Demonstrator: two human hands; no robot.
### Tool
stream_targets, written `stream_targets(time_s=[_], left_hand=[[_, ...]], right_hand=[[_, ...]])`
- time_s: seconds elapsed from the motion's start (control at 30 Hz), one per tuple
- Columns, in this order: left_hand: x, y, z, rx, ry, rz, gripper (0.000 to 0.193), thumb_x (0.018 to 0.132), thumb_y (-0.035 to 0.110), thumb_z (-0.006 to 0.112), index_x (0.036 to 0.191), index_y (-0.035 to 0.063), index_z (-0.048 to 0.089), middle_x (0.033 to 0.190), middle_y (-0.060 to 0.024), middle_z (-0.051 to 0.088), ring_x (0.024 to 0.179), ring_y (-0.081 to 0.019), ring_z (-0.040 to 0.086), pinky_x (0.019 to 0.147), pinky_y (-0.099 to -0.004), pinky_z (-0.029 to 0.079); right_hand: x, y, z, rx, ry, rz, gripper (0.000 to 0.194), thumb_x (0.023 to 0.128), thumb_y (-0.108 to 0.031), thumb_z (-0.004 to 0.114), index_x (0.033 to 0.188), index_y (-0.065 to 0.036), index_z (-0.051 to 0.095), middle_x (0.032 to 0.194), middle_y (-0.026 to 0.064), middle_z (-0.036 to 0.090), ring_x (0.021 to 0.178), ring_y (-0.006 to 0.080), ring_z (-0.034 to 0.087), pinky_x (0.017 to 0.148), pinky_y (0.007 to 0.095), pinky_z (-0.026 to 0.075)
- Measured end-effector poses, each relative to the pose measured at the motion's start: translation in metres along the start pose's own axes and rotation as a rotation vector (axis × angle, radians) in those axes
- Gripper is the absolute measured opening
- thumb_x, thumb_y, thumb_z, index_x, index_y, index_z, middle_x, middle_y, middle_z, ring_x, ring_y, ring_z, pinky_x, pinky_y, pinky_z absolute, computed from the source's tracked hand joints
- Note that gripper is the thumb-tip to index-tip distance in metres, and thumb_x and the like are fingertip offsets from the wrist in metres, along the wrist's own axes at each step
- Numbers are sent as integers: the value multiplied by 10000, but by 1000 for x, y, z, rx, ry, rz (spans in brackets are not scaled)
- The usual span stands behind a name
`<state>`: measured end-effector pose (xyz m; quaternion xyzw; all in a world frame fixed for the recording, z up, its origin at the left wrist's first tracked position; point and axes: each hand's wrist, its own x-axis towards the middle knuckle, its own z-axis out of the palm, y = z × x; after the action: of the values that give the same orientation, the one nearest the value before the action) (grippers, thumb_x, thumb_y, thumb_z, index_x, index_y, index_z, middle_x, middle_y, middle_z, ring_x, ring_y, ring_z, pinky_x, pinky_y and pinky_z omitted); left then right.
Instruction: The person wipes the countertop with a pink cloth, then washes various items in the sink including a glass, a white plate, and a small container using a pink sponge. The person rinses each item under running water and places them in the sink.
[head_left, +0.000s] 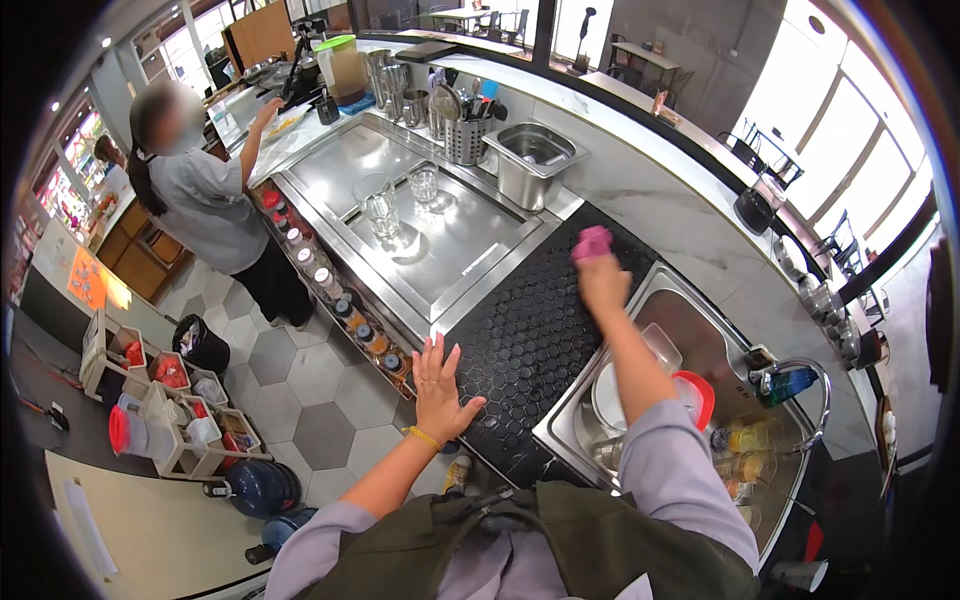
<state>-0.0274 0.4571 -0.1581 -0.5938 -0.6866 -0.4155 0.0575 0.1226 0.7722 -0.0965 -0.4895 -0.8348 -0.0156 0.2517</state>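
My right hand (604, 287) grips a pink cloth (592, 244) over the far end of a black mat with a hexagon pattern (517, 352). The hand is slightly blurred. Fingers spread, my left hand (441, 386) holds nothing and is at the mat's front edge, beside the metal counter rim; whether it presses on the surface I cannot tell. Two clear glasses (377, 206) stand on the stainless steel counter (457, 232) beyond the mat. Right of the mat is a steel sink (694, 304) with dishes, a red-rimmed container (694, 397) and several glasses inside. My right forearm hides part of it.
A steel bin (534, 169) and a perforated utensil holder (466, 141) line the back. Bottles fill a front rail (322, 277). A curved faucet (825, 397) rises at the sink's right. A co-worker (202, 187) stands at the far left, reaching towards a plate (281, 124).
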Motion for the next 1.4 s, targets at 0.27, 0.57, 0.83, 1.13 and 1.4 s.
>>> stream_targets(time_s=[0.27, 0.57, 0.83, 1.13, 1.4], left_hand=[[2, 2, -2, -4, 40, 34, 864, 915, 671, 502, 1541, 123, 270, 1628, -220, 186, 1502, -432, 153, 1184, -625, 54], [-3, -5, -1, -150, 114, 8, 829, 960, 635, 452, 1540, 77, 253, 1622, -235, 188, 1503, -424, 160, 1204, -559, 97], [-1, -42, -75, -335, 479, -23, 830, 1000, 628, 368, 1547, 27, 196, 1631, -219, 160, 1501, -358, 191, 1210, -477, 152], [9, -51, -93, -367, 586, -52, 828, 1013, 627, 331, 1561, 33, 150, 1644, -191, 120, 1507, -328, 177, 1211, -496, 114], [-14, -65, -116, -310, 541, -109, 804, 1025, 600, 326, 1563, 31, 143, 1648, -186, 123, 1506, -328, 182, 1208, -495, 121]], right_hand=[[-84, -62, 18, 490, -198, -791, 200, 767, -228, 694, 948, -290, 753, 913, 19, 654, 796, 271, 637, 688, 441, 472], [-117, -117, 22, 148, -213, -453, 280, 922, -327, 564, 857, -98, 711, 856, 149, 686, 860, 350, 696, 730, 487, 547], [-51, -14, -4, 343, -78, 40, 407, 930, -416, 578, 874, -38, 718, 879, 204, 696, 883, 400, 687, 763, 489, 533], [-164, -146, 8, 298, -325, -813, 195, 877, -277, 587, 986, -165, 704, 856, 86, 703, 715, 294, 675, 589, 459, 486], [-53, -79, 6, -34, -61, 103, 301, 940, -296, 519, 829, -109, 727, 734, 117, 712, 695, 316, 717, 583, 473, 558]])
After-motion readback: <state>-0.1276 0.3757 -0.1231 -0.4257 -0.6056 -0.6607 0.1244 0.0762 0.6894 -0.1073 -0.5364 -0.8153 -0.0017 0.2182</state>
